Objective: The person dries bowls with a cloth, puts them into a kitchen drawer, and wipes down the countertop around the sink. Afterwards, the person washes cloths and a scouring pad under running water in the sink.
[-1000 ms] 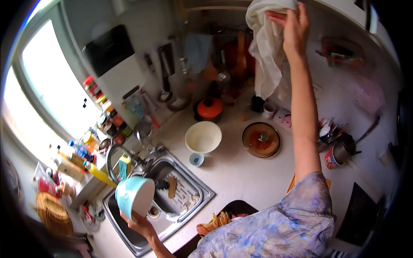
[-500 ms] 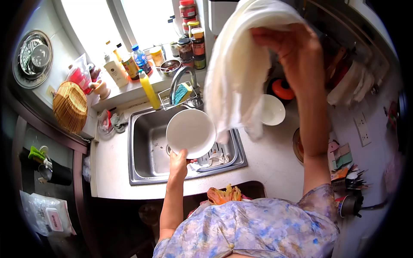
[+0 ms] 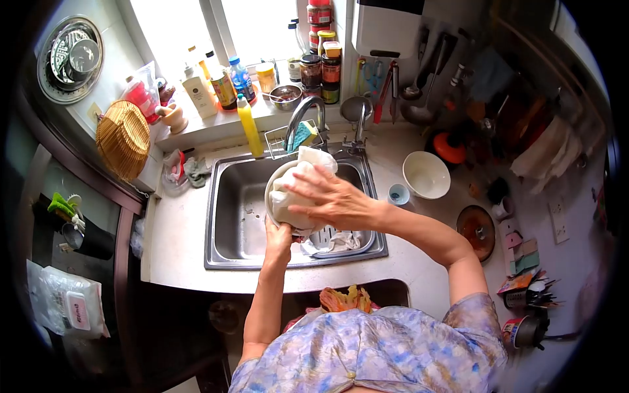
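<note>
Over the sink (image 3: 236,229), my left hand (image 3: 279,241) is closed on the lower edge of a white plate (image 3: 269,196). Most of the plate's face is hidden under a bunched white cloth (image 3: 288,200). Coming in from the right, my right hand (image 3: 331,196) holds the cloth against the plate, its fingers spread across the folds. The left thumb lies at the near rim; its other fingers are mostly behind the plate.
A faucet (image 3: 314,108) arches behind the plate, beside a yellow bottle (image 3: 249,128) and a sponge (image 3: 304,134). On the right counter stand a white bowl (image 3: 426,175), a small cup (image 3: 398,194) and a glass lid (image 3: 476,232). Bottles and jars line the windowsill.
My right hand has brought the cloth down from high on the right onto the plate. My left hand still holds the plate, which is now tilted. The view has shifted slightly.
</note>
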A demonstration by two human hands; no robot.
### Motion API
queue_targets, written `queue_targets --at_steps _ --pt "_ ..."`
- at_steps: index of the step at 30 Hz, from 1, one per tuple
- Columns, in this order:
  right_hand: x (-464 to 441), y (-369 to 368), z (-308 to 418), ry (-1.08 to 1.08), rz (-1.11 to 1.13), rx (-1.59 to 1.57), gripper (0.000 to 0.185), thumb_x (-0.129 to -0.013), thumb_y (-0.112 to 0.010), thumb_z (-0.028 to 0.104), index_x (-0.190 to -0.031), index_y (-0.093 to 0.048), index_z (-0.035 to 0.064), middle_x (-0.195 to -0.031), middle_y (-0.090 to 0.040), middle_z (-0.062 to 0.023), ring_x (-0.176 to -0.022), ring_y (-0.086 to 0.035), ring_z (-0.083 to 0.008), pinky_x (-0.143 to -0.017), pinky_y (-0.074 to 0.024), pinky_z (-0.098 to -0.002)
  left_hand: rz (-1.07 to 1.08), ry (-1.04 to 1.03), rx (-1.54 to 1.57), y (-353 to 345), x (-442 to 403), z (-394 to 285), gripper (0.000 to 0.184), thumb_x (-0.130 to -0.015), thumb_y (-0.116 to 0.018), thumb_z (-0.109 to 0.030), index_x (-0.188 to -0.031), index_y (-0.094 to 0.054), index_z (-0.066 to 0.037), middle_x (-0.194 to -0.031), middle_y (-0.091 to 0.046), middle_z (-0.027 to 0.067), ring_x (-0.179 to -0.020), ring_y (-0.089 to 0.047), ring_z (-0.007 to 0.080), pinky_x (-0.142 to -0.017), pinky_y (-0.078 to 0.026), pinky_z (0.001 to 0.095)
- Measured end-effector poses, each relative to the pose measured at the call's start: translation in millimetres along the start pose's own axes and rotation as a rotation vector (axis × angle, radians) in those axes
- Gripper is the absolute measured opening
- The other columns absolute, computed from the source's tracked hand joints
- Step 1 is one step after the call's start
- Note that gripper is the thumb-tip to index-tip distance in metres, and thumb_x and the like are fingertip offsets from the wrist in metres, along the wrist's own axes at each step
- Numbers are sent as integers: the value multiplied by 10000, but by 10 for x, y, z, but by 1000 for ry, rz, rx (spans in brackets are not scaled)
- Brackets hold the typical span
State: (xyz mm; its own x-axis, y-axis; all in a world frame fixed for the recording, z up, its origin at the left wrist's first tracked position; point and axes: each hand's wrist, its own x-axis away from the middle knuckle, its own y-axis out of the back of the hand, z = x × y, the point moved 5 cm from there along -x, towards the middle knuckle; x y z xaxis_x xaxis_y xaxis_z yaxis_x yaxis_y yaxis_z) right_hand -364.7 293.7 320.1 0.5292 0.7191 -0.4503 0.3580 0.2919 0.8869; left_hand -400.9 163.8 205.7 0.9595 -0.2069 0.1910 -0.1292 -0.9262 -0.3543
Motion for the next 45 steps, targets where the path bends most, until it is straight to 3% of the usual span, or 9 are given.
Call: queue_targets --at_steps 2,8,13,20,24,29,32,42,45 --pt "-51 -192 -39 28 -46 -90 326 -667 -609 204 -993 -616 199 -1397 -302 -51 -1307 -247 -228 -1084 -175 -452 84 1 -60 -25 15 -54 386 -815 -396 8 -1197 -348 -17 -962 -554 150 -634 -607 171 -371 -476 228" --pt "-48 -756 -246 -374 44 -89 336 -692 -616 144 -1016 -557 77 -1004 -479 -106 -984 -514 -247 -809 -457 -357 -3 -144 -105 -49 55 -156 319 -830 -393 -15 -1145 -348 -43 -951 -522 126 -630 -583 160 -358 -466 226" --pt "-105 -911 -254 -572 -134 -1001 315 -725 -608 132 -1019 -537 41 -971 -531 -152 -872 -547 -361 -777 -449 -413 -91 -199 -253 -47 37 -238 313 -819 -378 1 -1127 -347 -45 -979 -497 129 -663 -578 171 -370 -486 248" --pt "-58 -352 -247 -103 -336 520 168 -611 -578 148 -765 -552 87 -856 -533 -68 -759 -544 -209 -607 -454 -325 -15 -57 -224 109 17 -197 249 -876 -400 -61 -1113 -330 -32 -898 -528 156 -503 -558 160 -327 -443 223" --pt "199 87 -608 -930 -969 -259 165 -759 -598 114 -884 -510 50 -824 -533 -96 -742 -560 -215 -627 -462 -328 -121 -235 -101 160 -6 -280 257 -847 -376 -29 -1098 -328 -13 -856 -531 164 -483 -553 163 -325 -408 229" --pt "225 -926 -482 -1042 -1246 -2035 336 -892 -400 300 -1134 -481 82 -1022 -559 -47 -909 -561 -157 -785 -476 -318 -330 -256 14 -56 63 -510 389 -813 -437 -96 -1174 -363 30 -1031 -516 148 -815 -564 207 -590 -469 295" --pt "-35 -1023 -106 -900 -907 -2141 382 -865 -464 268 -1182 -432 58 -1091 -530 -67 -1021 -511 -178 -871 -428 -316 -424 -336 124 -135 48 -436 368 -845 -466 -121 -1170 -387 29 -1076 -502 119 -991 -498 203 -762 -440 315" --pt "-138 -1106 -65 -1235 -1041 -1921 431 -719 -649 11 -1114 -478 2 -1024 -555 -84 -913 -569 -187 -728 -500 -314 -276 -881 -513 -97 189 -548 504 -887 -478 -260 -1259 -245 -13 -1133 -472 199 -1060 -462 287 -927 -341 376" --pt "36 -844 -285 -1170 -1076 -1404 220 -712 -642 32 -919 -609 -31 -790 -630 -69 -675 -592 -126 -603 -475 -242 -20 -627 -687 -149 308 -1030 521 -888 -458 -362 -1234 -261 -26 -880 -573 218 -767 -616 311 -601 -516 397"
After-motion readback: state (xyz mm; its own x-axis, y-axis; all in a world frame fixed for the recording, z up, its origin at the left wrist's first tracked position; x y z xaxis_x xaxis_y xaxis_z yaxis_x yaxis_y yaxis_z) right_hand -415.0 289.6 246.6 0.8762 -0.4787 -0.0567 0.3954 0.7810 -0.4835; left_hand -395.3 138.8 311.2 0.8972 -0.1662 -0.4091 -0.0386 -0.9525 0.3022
